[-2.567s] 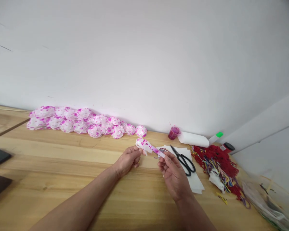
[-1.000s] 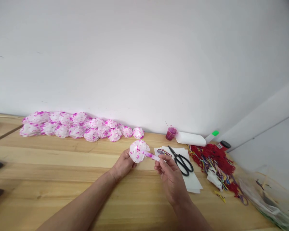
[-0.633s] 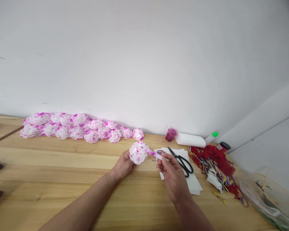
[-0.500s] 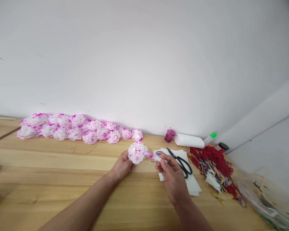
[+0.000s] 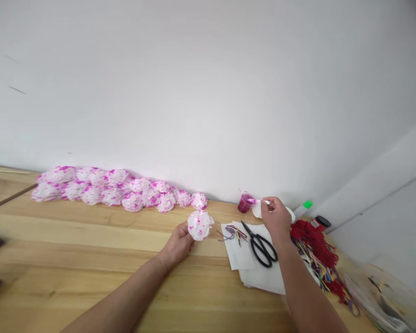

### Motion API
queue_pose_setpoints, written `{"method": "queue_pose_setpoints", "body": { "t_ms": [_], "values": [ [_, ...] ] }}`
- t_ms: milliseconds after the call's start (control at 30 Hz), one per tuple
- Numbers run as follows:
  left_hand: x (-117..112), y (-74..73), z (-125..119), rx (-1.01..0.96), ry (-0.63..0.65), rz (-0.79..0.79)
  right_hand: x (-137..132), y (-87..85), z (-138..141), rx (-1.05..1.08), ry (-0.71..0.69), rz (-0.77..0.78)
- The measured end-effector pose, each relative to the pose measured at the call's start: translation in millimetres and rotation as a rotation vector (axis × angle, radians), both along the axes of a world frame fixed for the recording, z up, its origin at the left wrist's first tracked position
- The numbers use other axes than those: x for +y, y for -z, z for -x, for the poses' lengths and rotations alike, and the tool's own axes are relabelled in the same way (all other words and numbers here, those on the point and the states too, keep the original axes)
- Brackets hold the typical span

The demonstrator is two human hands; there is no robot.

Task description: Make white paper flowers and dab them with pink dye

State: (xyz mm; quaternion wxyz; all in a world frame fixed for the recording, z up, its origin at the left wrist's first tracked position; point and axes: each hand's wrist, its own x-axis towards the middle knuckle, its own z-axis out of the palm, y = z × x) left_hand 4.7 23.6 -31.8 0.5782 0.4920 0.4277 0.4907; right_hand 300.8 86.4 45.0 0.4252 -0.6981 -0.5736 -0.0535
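With twelve o'clock pointing at the wall, a ruffled, magenta-spotted white paper flower (image 5: 199, 225) was held up at the one o'clock side of the left hand (image 5: 180, 243). That hand's fingers were clamped on its lower left edge, though those behind were hidden. The flower looked light, soft and easily crushed; damp spots would probably tear, so a gentle pinch low at the back seemed the safest hold. At two o'clock from it stood a clear cup (image 5: 243, 206) with magenta inside. The right hand (image 5: 276, 215) was beside it, fingers pinched together on a narrow white strip (image 5: 262, 201) whose stained end reached the cup's mouth; whether it touched the liquid could not be told. The strip seemed light and fairly stiff, likely slippery where stained, hence best gripped by its pale end. Similar flowers (image 5: 119, 189) lined the desk (image 5: 125, 240) towards ten o'clock, while black-handled scissors (image 5: 262, 249) lay on white sheets (image 5: 236, 256) past three.
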Motion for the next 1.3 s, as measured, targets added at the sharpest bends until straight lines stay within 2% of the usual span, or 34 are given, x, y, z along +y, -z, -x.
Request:
{"method": "queue_pose_setpoints", "body": {
  "t_ms": [200,400,467,600,733,800,933,1033,1133,1300],
  "values": [
    [5.0,6.6,0.0,-0.062,0.002,-0.050,12.9,7.4,12.7,-0.192,-0.017,0.124],
    [5.5,0.0,-2.9,-0.128,-0.055,-0.109,-2.1,5.9,20.1,-0.317,0.021,0.197],
    [6.2,-2.3,-3.4,-0.141,-0.074,-0.127,-11.0,6.8,27.0,-0.300,-0.032,0.176],
    [10.1,-1.0,-1.8,-0.160,-0.143,-0.150,-38.3,15.6,59.0,-0.156,-0.287,0.210],
    [15.4,2.4,2.0,-0.182,-0.242,-0.179,-70.5,32.9,100.7,-0.050,-0.605,0.250],
    [17.4,1.5,3.6,-0.203,-0.272,-0.209,-80.8,40.6,117.6,0.016,-0.711,0.317],
    [17.6,-3.9,2.3,-0.266,-0.268,-0.236,-82.2,46.6,142.0,0.369,-0.702,0.428],
    [14.4,-5.0,-3.7,-0.323,-0.182,-0.181,-75.1,46.6,156.7,0.677,-0.755,0.447],
    [10.3,-3.6,-9.5,-0.372,-0.068,-0.103,-72.3,49.5,169.2,0.891,-0.770,0.517],
    [7.6,-5.2,-6.6,-0.389,0.007,-0.041,-73.3,58.9,181.1,0.962,-0.752,0.467]
  ]
}}
